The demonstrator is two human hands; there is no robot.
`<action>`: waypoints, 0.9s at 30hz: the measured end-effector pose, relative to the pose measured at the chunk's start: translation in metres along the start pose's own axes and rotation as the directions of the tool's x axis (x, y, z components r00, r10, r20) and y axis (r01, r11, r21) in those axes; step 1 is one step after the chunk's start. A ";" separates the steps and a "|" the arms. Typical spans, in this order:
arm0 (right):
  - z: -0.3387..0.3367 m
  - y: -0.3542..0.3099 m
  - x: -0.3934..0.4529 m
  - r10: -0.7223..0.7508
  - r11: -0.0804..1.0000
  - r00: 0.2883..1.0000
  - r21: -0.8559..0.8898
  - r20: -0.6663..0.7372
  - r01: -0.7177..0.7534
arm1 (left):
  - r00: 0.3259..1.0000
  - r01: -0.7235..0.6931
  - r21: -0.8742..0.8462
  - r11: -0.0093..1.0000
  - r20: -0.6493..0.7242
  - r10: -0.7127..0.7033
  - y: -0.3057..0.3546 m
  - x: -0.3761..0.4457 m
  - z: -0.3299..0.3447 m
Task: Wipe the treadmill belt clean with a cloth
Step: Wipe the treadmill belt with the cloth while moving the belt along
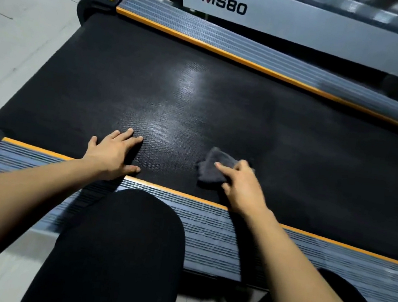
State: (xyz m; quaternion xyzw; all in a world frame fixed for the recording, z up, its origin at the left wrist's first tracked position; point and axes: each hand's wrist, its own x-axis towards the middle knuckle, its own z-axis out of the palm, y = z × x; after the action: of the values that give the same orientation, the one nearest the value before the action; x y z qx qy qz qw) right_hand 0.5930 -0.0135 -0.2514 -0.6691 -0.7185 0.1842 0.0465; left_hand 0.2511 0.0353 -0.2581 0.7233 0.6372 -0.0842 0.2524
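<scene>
While the dark grey cloth is pressed onto the black treadmill belt close to the near orange-edged side rail, the wiping step itself is judged to be in hand. The cloth is bunched under the right hand, whose grip is closed on it: the fingers are curled over the crumpled fabric, with the index finger laid along its top, and the slight blur about that hand suggests a stroke in progress, though its direction cannot be told. The left hand is laid flat on the belt, well apart from the cloth, with its fingers straight and spread and nothing held; it is taken to be a brace for the body, or a check on the belt so that it does not slip under the rubbing. A black-clad knee is seen over the near rail, so the work is being done from a crouch at the side. Pale sheen is seen on the middle of the belt, but whether this marks a wiped or damp patch or only reflected light cannot be told. Only the strip nearest the person is judged to be under treatment, and most of the belt, out to the far rail, appears to be left. For the next move, a firm sweep across the belt toward that far rail is called for, with the cloth kept flat and the left hand kept planted.
</scene>
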 end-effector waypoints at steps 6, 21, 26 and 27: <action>-0.002 -0.030 -0.006 0.065 0.992 0.996 0.108 0.056 -0.071 | 1.000 -0.004 -0.008 1.000 -0.004 0.004 0.000 0.003 0.002; 0.002 -0.015 -0.014 0.109 0.993 0.993 0.049 -0.034 -0.108 | 1.000 0.006 -0.019 1.000 0.027 -0.005 0.000 0.002 0.003; 0.025 -0.076 -0.013 0.093 0.977 0.995 0.194 -0.029 -0.086 | 0.999 0.009 0.001 1.000 0.045 -0.009 0.005 0.000 -0.003; 0.032 -0.091 -0.008 0.037 0.976 0.999 0.214 -0.028 -0.030 | 0.999 0.008 0.007 1.000 0.052 -0.008 0.005 -0.001 -0.004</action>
State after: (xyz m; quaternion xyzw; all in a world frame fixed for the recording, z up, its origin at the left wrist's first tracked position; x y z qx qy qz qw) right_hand 0.4979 -0.0311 -0.2497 -0.6752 -0.6822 0.2504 0.1266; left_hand 0.2551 0.0364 -0.2530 0.7191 0.6330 -0.1063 0.2663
